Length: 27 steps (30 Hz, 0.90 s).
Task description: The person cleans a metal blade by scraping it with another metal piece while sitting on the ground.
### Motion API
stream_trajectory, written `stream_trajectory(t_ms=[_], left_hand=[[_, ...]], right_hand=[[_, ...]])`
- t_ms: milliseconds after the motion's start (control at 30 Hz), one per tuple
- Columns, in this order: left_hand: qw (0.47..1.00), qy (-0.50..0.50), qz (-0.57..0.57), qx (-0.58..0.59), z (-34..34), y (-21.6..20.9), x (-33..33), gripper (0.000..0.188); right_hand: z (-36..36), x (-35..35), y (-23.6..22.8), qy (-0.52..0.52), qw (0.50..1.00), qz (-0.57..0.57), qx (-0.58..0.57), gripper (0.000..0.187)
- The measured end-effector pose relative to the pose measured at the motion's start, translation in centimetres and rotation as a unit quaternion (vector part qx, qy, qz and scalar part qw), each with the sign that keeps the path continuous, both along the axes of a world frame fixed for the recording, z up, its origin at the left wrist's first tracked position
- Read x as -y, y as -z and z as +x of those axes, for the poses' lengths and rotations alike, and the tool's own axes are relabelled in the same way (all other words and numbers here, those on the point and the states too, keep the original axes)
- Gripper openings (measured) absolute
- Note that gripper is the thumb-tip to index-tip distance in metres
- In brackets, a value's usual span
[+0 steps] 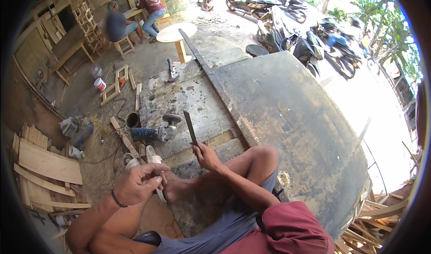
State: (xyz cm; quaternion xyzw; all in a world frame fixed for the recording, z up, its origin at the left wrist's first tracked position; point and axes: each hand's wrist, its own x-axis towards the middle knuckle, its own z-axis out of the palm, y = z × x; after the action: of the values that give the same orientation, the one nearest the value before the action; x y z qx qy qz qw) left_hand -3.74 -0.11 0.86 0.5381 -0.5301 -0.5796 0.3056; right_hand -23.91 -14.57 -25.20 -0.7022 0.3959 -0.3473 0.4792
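My right hand [208, 157] is closed around the lower end of a dark flat metal bar [190, 127], file-like in shape. The bar points up and away, above the worktop. My left hand [142, 183] is held in front of my bent leg, with thumb and fingers pressed together. A thin pale edge [160, 196] shows just below its fingertips; whether the hand grips it cannot be made out. Beyond my hands, a blue angle grinder [150, 133] with a round disc lies on the worktop. A hammer [171, 70] rests farther off, near the worktop's far edge.
I sit on a stained worktop [296, 110], crossed by a long metal straightedge [215, 81]. A round-topped stool [176, 32] stands beyond. Wood pieces [49, 162] lie left, offcuts [372, 222] lower right. Two people sit at the back left; motorbikes [314, 43] are parked at the far right.
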Motion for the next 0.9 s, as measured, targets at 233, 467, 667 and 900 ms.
stream_trajectory(t_ms=[233,467,667,900], left_hand=[[0.981,0.108,-0.069,0.146,-1.0,1.4,-0.4,0.034],[0.964,0.176,-0.104,0.172,-1.1,2.1,-0.1,0.034],[0.942,0.275,-0.005,0.195,-0.7,2.3,-0.5,0.039],[0.934,0.296,-0.004,0.199,-0.9,4.0,-0.3,0.039]], right_hand=[[-0.2,-1.1,1.6,0.043,0.996,-0.078,-0.008,0.023],[-0.3,-1.0,3.8,0.012,0.991,0.005,-0.136,0.028],[0.5,-0.3,2.3,0.091,0.991,-0.062,-0.073,0.029],[-2.1,1.5,4.4,0.113,0.973,-0.079,-0.183,0.037]])
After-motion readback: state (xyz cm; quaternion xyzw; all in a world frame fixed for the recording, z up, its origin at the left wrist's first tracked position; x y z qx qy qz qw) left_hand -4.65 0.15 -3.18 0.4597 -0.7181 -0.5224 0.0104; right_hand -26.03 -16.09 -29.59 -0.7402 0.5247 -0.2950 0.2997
